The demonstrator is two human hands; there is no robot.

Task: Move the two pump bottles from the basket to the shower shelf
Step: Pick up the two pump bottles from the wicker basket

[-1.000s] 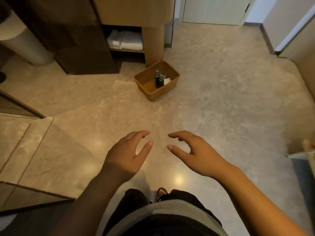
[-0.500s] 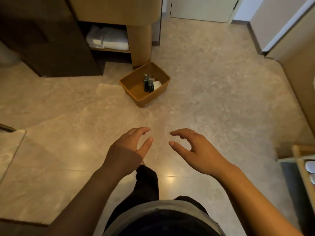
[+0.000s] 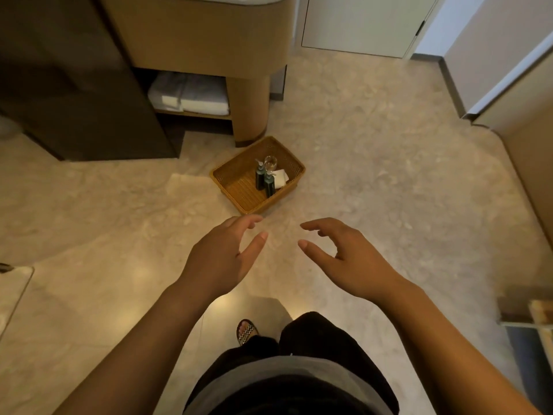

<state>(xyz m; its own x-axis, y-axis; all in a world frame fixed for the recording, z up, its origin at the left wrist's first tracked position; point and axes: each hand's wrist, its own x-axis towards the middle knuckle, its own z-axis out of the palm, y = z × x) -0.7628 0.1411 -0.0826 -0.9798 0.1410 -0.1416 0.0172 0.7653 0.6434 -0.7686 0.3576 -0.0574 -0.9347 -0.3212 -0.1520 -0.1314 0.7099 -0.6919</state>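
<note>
Head view, only one cam.

Woven basket [image 3: 239, 187] sits on the tiled floor [image 3: 389, 175], mid-frame, far side of both hands, just beside the foot of the tan vanity [image 3: 209, 40]. Two dark pump bottles stand upright in its right half, touching or nearly so: far bottle [image 3: 259, 175], near bottle [image 3: 270, 183]. Long axes vertical, pump heads up. A clear glass [image 3: 270, 162] just behind them, white folded item [image 3: 282, 178] to their right. Left half of the basket is bare weave.

Key relation: bottles lie ahead of and below the hands, roughly on the centreline between them, well apart from both. Left hand [image 3: 221, 259] has its fingertips close to the basket's near corner in the picture, but it's held high, so real gap is bigger than it looks. Right hand [image 3: 344, 262] is about level with it. Bottles sit right of basket centre, so neither hand has a clear edge; my call is one bottle per hand, taken from above around the body below the pump.

Pose: both forearms extended forward, palms facing inward and down. Both hands empty, fingers loosely curled and apart, thumb set off from the fingers in a pre-grasp C. Nothing pinched.

Person is standing; one sandalled foot [image 3: 247, 332] visible below. Reach needs a step in plus a bend or crouch. Folded towels [image 3: 191, 95] on the vanity's low shelf, not relevant.

Shower shelf not in frame; can't tell which way it lies. Neither bottle moved yet.
</note>
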